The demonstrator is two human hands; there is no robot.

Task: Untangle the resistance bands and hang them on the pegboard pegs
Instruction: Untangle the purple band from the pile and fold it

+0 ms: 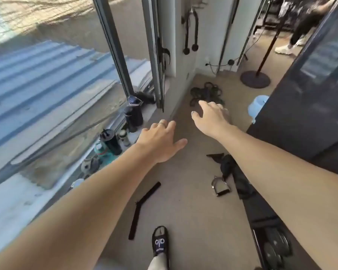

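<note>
Two bare arms reach forward over the beige floor (193, 201), with a big window (57, 84) along one side and a dark cabinet (310, 104) along the other; the white wall (191, 61) ahead carries a black rope handle (192, 30) hung from a peg, though whether a pegboard proper is there I cannot tell. Down the windowsill stands a row of dark bottles (110, 142); a black strap (142, 207) lies bent on the floor near a slippered foot (160, 243), and a stirrup handle (220, 187) on dark webbing rests just beside the cabinet's foot; a pale blue tub (259, 107) sits farther on.

The resistance bands (206, 93) lie in one dark tangled heap on the floor, near the wall's base and well ahead of the foot. The right hand (213, 115) has its fingers spread and straight, just short of the heap and holding nothing; the left hand (162, 142), ring on one finger, hovers lower and to the side, fingers likewise loose and empty.

By my reading this is the very first step, the reach; nothing is untangled or hung yet. The next move calls for lowering the right hand onto the heap, lifting it, and finding a free loop to pull apart with the left.
</note>
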